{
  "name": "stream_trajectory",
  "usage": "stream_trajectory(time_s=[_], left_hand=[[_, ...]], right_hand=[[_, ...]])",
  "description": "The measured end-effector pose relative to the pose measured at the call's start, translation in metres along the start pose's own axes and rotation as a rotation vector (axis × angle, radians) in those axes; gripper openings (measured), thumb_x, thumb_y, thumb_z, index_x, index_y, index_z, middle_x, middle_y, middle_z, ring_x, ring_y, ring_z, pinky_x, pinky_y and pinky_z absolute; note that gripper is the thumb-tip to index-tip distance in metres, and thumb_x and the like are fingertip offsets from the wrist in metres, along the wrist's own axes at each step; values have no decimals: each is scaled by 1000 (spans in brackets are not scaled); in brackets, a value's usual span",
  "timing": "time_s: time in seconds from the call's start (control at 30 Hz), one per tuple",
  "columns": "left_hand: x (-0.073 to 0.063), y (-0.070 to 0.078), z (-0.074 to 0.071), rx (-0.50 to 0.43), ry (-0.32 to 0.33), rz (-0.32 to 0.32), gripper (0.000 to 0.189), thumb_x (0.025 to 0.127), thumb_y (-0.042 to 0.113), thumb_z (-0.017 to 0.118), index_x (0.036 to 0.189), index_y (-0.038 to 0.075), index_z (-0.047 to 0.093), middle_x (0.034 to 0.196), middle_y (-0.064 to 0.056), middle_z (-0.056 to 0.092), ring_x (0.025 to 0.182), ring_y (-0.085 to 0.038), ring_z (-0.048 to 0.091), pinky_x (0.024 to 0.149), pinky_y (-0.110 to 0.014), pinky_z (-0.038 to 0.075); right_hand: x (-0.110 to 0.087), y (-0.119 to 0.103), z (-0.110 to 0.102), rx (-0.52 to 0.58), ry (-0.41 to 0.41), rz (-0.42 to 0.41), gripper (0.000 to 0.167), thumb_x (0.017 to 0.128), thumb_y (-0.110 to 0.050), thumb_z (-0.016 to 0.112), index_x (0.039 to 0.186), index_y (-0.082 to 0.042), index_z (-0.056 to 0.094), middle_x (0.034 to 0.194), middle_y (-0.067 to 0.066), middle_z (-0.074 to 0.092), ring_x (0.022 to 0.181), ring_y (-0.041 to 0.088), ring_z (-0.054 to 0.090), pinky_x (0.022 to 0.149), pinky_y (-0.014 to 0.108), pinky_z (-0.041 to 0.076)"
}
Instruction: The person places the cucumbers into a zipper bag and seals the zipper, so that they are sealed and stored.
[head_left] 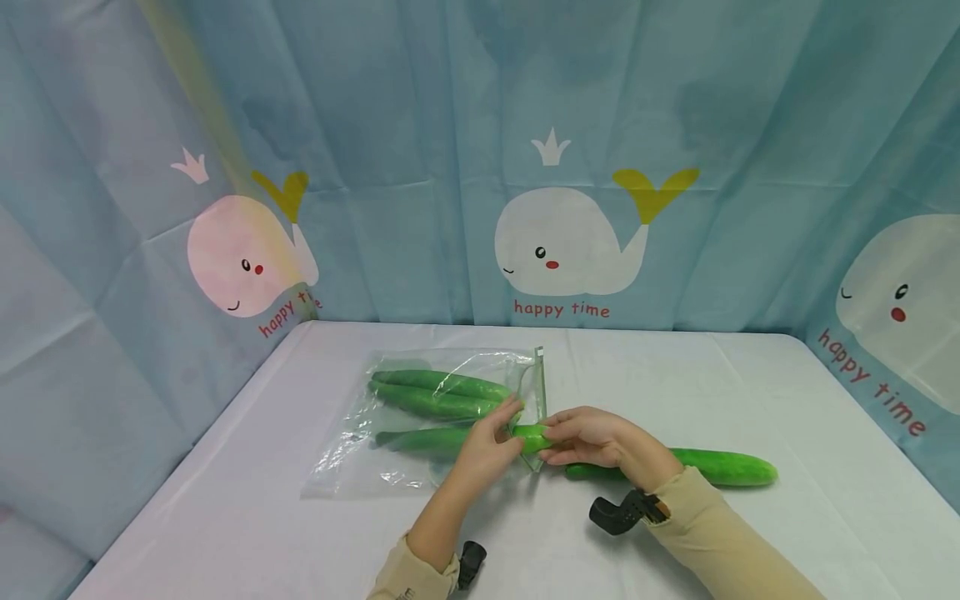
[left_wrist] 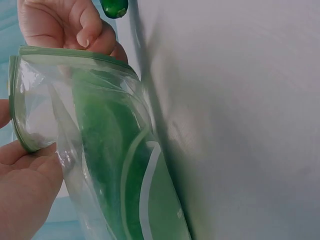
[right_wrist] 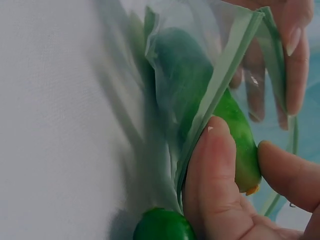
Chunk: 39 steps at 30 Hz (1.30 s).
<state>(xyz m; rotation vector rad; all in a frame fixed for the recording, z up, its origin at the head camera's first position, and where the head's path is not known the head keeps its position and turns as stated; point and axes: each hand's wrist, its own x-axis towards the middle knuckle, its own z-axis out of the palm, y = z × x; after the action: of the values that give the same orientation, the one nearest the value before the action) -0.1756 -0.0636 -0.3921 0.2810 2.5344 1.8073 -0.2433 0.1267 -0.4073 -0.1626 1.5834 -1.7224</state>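
Observation:
A clear zip bag (head_left: pixel 341 467) with a green zip edge lies on its side, its mouth facing right. Two cucumbers (head_left: pixel 438 396) rest inside it toward the back. Nearer me, a third cucumber (right_wrist: pixel 245 155) is mostly inside, its end sticking out of the mouth. My right hand (head_left: pixel 588 437) pinches that end between thumb and fingers, at the zip edge. At the bag's mouth, my left hand (head_left: pixel 487 446) holds the edge and keeps it spread. Another cucumber (head_left: pixel 723 467) lies on the table beneath and right of my right hand, partly hidden by it.
A white cloth covers the table (head_left: pixel 225 533). Blue curtains (head_left: pixel 420 250) printed with whales stand behind it and at both sides. Each wrist carries a black camera mount (head_left: pixel 618 514).

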Motion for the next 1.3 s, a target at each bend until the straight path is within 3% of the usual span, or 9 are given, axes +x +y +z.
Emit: stream_trajectory(time_s=[0.1, 0.27, 0.7, 0.9, 1.03, 1.3], left_hand=[[0, 0, 0, -6, -3, 3, 59, 80, 0, 54, 139, -7, 47, 153, -16, 35, 131, -39, 43, 93, -45, 48], [0, 1, 0, -5, -3, -7, 60, 79, 0, 55, 139, -6, 48, 153, -13, 35, 130, -38, 43, 91, -43, 47], [0, 2, -1, -32, -27, -5, 59, 81, -2, 54, 140, -4, 47, 155, -13, 33, 135, -39, 37, 97, -44, 46], [1, 1, -1, -20, -31, -16, 61, 81, -3, 53, 141, -5, 45, 155, -15, 32, 132, -41, 42, 94, -44, 47], [-1, 1, -2, -37, -40, -17, 61, 81, -2, 53, 142, -6, 43, 156, -16, 29, 135, -41, 36, 100, -47, 44], [-1, -1, 0, -45, -34, -20, 62, 79, -4, 53, 141, -6, 44, 155, -16, 30, 134, -42, 38, 102, -49, 43]], right_hand=[[2, 0, 2, -21, 28, 5, 34, 98, -1, 48, 128, 17, 47, 97, 15, 64, 83, 18, 68, 75, 26, 57], [6, -1, 5, -41, 56, 19, 31, 98, 0, 49, 124, 17, 51, 93, 14, 66, 79, 17, 68, 72, 25, 57], [15, -2, 12, -67, 76, 47, 38, 95, 6, 47, 129, 21, 45, 103, 19, 63, 79, 17, 68, 70, 24, 57], [19, -2, 19, -82, 89, 43, 41, 94, 6, 48, 132, 21, 44, 98, 17, 62, 75, 16, 63, 65, 23, 55], [21, -1, 24, -86, 104, 37, 42, 93, 7, 48, 132, 21, 42, 93, 15, 59, 74, 17, 58, 65, 23, 53], [19, 1, 24, -79, 124, 46, 39, 95, 6, 47, 130, 22, 43, 99, 17, 56, 78, 19, 58, 70, 25, 55]])
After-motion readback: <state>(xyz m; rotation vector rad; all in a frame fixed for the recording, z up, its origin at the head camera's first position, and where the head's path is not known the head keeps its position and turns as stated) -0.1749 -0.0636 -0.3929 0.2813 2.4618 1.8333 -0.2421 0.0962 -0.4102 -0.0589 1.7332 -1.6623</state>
